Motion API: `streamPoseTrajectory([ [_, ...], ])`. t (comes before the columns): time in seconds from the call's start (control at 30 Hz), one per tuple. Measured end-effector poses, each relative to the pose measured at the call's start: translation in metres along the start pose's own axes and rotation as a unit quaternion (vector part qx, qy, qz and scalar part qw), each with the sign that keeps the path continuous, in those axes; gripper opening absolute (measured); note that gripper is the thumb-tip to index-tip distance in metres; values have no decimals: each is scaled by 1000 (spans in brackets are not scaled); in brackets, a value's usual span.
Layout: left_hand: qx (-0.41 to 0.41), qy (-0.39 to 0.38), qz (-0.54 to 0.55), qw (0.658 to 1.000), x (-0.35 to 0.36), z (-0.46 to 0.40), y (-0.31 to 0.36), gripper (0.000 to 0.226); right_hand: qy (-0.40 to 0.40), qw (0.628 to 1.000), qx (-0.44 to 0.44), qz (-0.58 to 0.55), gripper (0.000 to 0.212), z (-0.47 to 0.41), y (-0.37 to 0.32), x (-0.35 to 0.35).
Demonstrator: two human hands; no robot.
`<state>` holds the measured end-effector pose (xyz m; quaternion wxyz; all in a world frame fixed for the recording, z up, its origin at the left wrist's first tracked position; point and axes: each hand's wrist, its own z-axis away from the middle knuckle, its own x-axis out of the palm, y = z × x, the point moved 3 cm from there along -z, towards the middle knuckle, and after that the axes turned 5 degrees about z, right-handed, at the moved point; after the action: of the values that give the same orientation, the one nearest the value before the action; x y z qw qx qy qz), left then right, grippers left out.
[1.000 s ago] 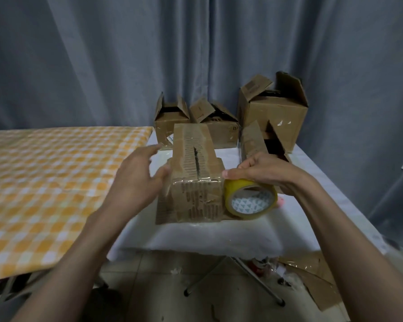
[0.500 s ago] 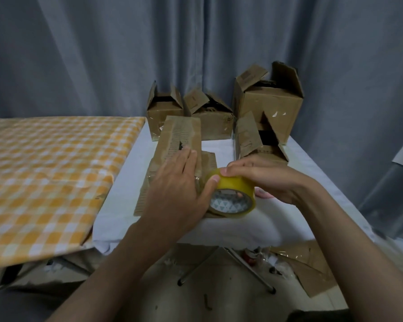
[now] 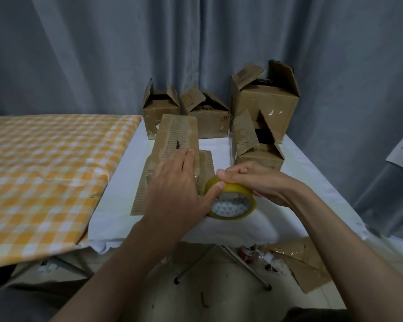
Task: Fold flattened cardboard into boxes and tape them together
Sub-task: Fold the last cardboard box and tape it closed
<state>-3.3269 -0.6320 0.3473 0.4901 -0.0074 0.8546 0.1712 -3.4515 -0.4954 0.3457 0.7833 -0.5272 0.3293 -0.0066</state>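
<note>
A small cardboard box (image 3: pixel 175 138) with printed flaps stands on the white table (image 3: pixel 289 173), its bottom flaps spread flat. My left hand (image 3: pixel 175 189) lies flat on the box's near top with fingers straight, and its thumb touches the tape roll. My right hand (image 3: pixel 254 180) grips a yellow roll of clear tape (image 3: pixel 232 202) beside the box's right side, fingers curled over the roll's top. A shiny strip of tape shows on the box between the hands.
Several open cardboard boxes (image 3: pixel 263 105) stand at the back and right of the white table. A yellow checked table (image 3: pixel 44 168) adjoins on the left. Cardboard scraps (image 3: pixel 300 263) and metal table legs (image 3: pixel 221 261) lie on the floor below. Grey curtains hang behind.
My left hand moved from the box's left side onto its top and pressed flat. The tape roll shifted left against the box. The view tilted slightly.
</note>
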Motion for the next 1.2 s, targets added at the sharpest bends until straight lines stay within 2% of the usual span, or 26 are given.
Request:
streamPoseTrajectory([
  [0.03, -1, 3, -2, 1000, 0, 0, 0, 94, 17, 1000, 6, -18, 41, 3, 3, -3],
  [0.1, -1, 6, -12, 1000, 1, -1, 0, 94, 118, 992, 16, -50, 47, 5, 12, -18],
  [0.13, -1, 8, -15, 1000, 1, -1, 0, 94, 174, 984, 13, -44, 43, 6, 19, -29],
  [0.2, 0, 11, -16, 1000, 1, -1, -1, 93, 245, 968, 32, 37, 27, 11, 32, -44],
  [0.27, 1, 11, -17, 1000, 2, -2, -1, 93, 264, 952, 72, 135, 16, 15, 43, -48],
  [0.37, -2, 8, -15, 1000, 2, -2, -1, 95, 240, 931, 112, 253, 10, 10, 56, -39],
  [0.47, -7, 3, -19, 1000, 2, -2, -2, 97, 247, 913, 128, 299, 20, 2, 61, -35],
  [0.53, -7, 2, -23, 1000, 2, -2, -2, 98, 253, 907, 134, 309, 14, 4, 62, -38],
  [0.6, -5, 2, -24, 1000, 2, -2, -2, 98, 275, 904, 108, 310, 12, 11, 58, -44],
  [0.67, -6, 5, -23, 1000, 2, -2, -2, 98, 318, 905, 17, 284, 15, 18, 46, -49],
  [0.73, -5, 8, -23, 1000, 2, -2, -2, 97, 347, 913, -93, 192, 9, 25, 28, -46],
  [0.8, -2, 10, -23, 1000, 2, -2, -2, 97, 340, 917, -170, 118, 11, 27, 10, -38],
  [0.87, -3, 4, -28, 1000, 2, -1, -2, 97, 308, 921, -211, 110, 19, 25, -4, -28],
  [1.03, -5, -1, -31, 1000, 2, -1, -3, 98, 210, 944, -230, 110, 26, 22, -24, -10],
  [1.2, -1, 2, -27, 1000, 3, -1, -3, 96, 206, 945, -235, 92, 21, 20, -29, -10],
])
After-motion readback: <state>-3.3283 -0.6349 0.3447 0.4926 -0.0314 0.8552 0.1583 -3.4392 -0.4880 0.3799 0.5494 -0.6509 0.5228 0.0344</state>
